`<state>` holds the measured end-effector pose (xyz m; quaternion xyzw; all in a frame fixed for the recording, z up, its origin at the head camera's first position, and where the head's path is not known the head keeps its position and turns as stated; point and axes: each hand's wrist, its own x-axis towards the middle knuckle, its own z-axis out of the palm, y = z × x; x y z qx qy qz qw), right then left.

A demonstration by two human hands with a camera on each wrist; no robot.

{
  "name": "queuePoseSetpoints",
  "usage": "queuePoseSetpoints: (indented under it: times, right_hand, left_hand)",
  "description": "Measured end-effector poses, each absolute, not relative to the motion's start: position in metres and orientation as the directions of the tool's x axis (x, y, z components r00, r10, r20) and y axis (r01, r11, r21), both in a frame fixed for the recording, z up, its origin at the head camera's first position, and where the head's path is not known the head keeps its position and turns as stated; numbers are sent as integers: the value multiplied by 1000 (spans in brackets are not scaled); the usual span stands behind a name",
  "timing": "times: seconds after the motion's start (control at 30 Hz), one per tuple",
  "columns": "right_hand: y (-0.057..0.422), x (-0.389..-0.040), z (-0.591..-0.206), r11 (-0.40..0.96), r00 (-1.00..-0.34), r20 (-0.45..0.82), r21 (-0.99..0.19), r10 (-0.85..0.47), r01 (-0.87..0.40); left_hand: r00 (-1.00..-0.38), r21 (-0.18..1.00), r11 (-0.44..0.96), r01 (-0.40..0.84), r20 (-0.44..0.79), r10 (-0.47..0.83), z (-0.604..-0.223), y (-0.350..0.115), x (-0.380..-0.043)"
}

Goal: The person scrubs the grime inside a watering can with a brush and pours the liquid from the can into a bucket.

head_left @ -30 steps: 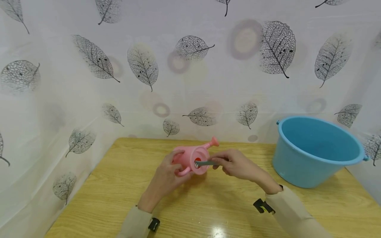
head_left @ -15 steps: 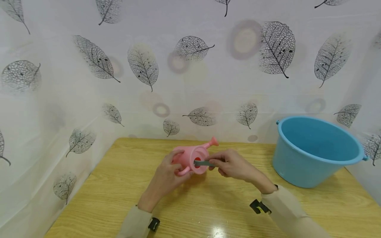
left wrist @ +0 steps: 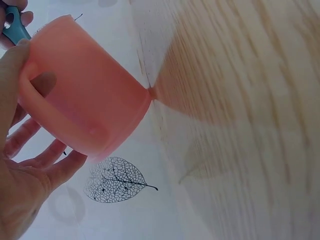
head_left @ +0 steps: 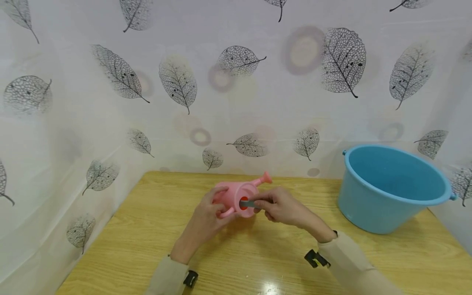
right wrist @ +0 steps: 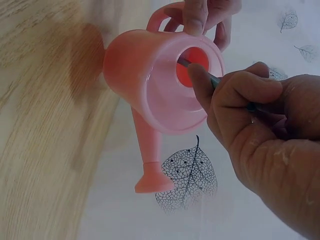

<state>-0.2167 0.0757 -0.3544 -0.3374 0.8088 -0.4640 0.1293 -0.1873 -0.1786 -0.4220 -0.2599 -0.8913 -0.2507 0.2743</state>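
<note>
My left hand [head_left: 206,216] grips the pink watering can [head_left: 229,192] by its handle side; my right hand [head_left: 283,207] pinches a blue-grey tool [head_left: 248,203], tip inside the can's mouth. The can lies tipped at the wooden table [head_left: 147,229] (resting or lifted, I can't tell from here). I'd judge it light, stiff, slightly slick plastic, best held round handle and body.

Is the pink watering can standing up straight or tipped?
Tipped. In the left hand, the watering can leans over, with its opening turned toward the right hand.
</note>
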Motion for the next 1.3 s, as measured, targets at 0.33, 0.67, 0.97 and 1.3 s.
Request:
queuePoseSetpoints:
  times: [0.33, 0.67, 0.97, 1.3]
  right_hand:
    - [67, -218, -365, 335, -751, 81, -860, -655, -384]
    - [65, -221, -368, 325, -754, 76, -871, -652, -369]
    - [64, -222, -370, 314, -751, 92, -870, -654, -380]
    - [81, -222, -359, 313, -771, -8, -916, -636, -249]
  left_hand:
    - [-702, 304, 728, 614, 632, 328, -420, -176, -186]
    - [-716, 302, 743, 598, 618, 325, -418, -173, -183]
    - [-726, 333, 728, 600, 608, 320, -419, -176, -183]
    - [-718, 345, 715, 608, 624, 309, -421, -177, -185]
